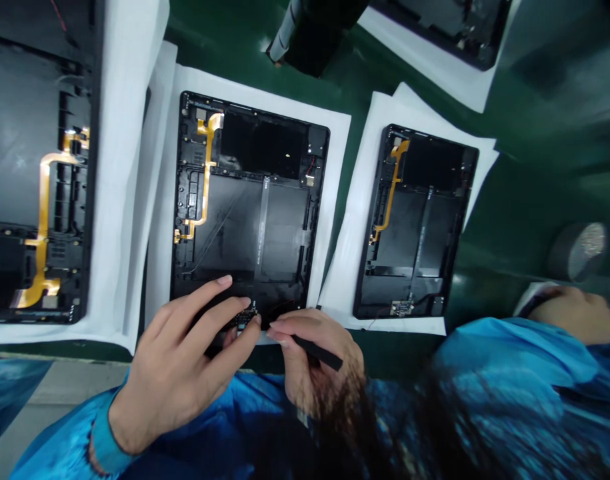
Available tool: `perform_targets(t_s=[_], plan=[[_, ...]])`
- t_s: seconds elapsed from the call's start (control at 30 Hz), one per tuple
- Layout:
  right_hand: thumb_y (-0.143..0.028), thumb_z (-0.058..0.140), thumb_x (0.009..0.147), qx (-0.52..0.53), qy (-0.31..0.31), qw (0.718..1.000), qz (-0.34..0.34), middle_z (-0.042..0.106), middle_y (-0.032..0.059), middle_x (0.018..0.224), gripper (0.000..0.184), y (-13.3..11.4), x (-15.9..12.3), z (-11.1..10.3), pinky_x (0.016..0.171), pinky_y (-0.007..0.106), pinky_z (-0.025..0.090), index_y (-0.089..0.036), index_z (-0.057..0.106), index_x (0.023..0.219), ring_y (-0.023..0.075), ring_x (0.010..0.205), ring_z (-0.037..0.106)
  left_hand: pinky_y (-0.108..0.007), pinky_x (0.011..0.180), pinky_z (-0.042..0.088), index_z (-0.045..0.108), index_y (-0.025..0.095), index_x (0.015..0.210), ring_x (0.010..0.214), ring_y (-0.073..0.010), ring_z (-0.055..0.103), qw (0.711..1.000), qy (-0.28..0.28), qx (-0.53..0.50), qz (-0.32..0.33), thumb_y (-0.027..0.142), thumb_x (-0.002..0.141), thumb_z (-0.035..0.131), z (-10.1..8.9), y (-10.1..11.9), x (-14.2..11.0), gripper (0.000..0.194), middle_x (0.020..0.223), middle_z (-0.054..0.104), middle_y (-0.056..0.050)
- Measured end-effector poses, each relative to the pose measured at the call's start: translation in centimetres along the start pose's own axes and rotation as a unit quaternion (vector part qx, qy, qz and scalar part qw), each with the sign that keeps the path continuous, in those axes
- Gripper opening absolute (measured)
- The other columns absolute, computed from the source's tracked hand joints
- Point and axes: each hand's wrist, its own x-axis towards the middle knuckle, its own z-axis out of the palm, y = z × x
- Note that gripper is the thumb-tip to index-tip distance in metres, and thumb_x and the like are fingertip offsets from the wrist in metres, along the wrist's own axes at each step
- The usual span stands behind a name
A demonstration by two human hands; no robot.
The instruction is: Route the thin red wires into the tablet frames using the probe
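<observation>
Here the right hand (337, 337) holds a black tool (325, 355).

The left arm (65, 437) slants in from beyond the surface's (515, 247) near edge, its wrist cuffed in blue. The left hand (182, 363) is palm down, three fingers stretched forward and spread, another digit partly hidden beneath. The right hand (317, 357), also by the near edge, is turned on its side, thumb and forefinger pinched, tips pointing at the left fingertips, near but apart. Dark hair (352, 427) veils the right wrist.
</observation>
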Motion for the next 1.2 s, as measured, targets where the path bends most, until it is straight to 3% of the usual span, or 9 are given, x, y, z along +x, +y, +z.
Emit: perform_targets(t_s=[0.2, 0.37, 0.57, 0.8, 1.03, 1.13, 1.2], plan=[[-0.008, 0.068, 0.088, -0.029, -0.019, 0.998, -0.049, 0.081, -0.0008, 0.081, 0.018, 0.7, 0.3, -0.4, 0.062, 0.03, 0.058, -0.022, 0.071, 0.099, 0.0156, 0.069, 0.076, -0.04, 0.09, 0.065, 0.07, 0.032, 0.113, 0.136, -0.0204, 0.052, 1.0, -0.006, 0.003, 0.004, 0.018, 0.109, 0.042, 0.0, -0.1, 0.1, 0.031, 0.13, 0.058, 0.01], [-0.007, 0.067, 0.089, -0.013, -0.053, 0.996, -0.071, 0.078, 0.0003, 0.077, 0.017, 1.4, 0.5, -0.9, 0.065, 0.03, 0.059, -0.019, 0.071, 0.099, 0.0151, 0.068, 0.075, -0.042, 0.083, 0.065, 0.07, 0.029, 0.111, 0.133, -0.0218, 0.054, 1.0, 0.0, -0.006, -0.003, 0.016, 0.108, 0.043, 0.1, 0.0, 0.3, 0.03, 0.129, 0.058, 0.009], [-0.006, 0.069, 0.088, 0.059, -0.039, 0.997, -0.011, 0.079, -0.0017, 0.076, 0.022, 1.4, 0.4, -1.0, 0.064, 0.029, 0.063, -0.023, 0.073, 0.101, 0.016, 0.07, 0.075, -0.042, 0.083, 0.065, 0.071, 0.031, 0.112, 0.13, -0.0212, 0.056, 1.0, 0.003, -0.021, -0.01, 0.015, 0.105, 0.046, -0.1, 0.0, 0.2, 0.03, 0.128, 0.059, 0.009], [-0.005, 0.07, 0.087, 0.034, -0.043, 0.998, -0.019, 0.08, -0.0031, 0.079, 0.026, 1.0, 0.5, -1.2, 0.067, 0.031, 0.066, -0.026, 0.073, 0.103, 0.0167, 0.07, 0.077, -0.04, 0.082, 0.06, 0.071, 0.03, 0.113, 0.131, -0.0207, 0.055, 0.999, 0.007, -0.028, -0.02, 0.018, 0.11, 0.042, 0.1, 0.2, 0.2, 0.031, 0.131, 0.058, 0.011], [-0.013, 0.067, 0.091, -0.002, -0.044, 0.993, -0.114, 0.077, 0.0026, 0.081, 0.013, 2.0, 1.1, -0.9, 0.058, 0.028, 0.061, -0.019, 0.073, 0.1, 0.0154, 0.064, 0.072, -0.04, 0.08, 0.056, 0.07, 0.028, 0.115, 0.133, -0.0201, 0.054, 0.999, 0.006, -0.036, -0.019, 0.016, 0.109, 0.044, 0.2, 0.2, 0.2, 0.029, 0.131, 0.057, 0.01], [-0.018, 0.066, 0.094, 0.002, -0.095, 0.981, -0.168, 0.074, 0.0026, 0.08, 0.008, 2.6, 2.1, -1.5, 0.053, 0.028, 0.058, -0.019, 0.073, 0.098, 0.0147, 0.061, 0.067, -0.04, 0.08, 0.056, 0.069, 0.029, 0.117, 0.132, -0.0199, 0.054, 1.0, 0.007, 0.004, -0.002, 0.015, 0.108, 0.043, 0.2, 0.3, 0.5, 0.031, 0.13, 0.058, 0.009], [-0.014, 0.066, 0.093, 0.017, -0.145, 0.975, -0.165, 0.074, 0.0043, 0.084, 0.008, 2.9, 3.0, -2.0, 0.058, 0.03, 0.059, -0.018, 0.071, 0.098, 0.0159, 0.066, 0.068, -0.04, 0.079, 0.056, 0.07, 0.03, 0.117, 0.131, -0.0195, 0.055, 1.0, 0.009, 0.023, 0.003, 0.015, 0.108, 0.043, 0.2, 0.4, 0.7, 0.032, 0.127, 0.059, 0.009]])
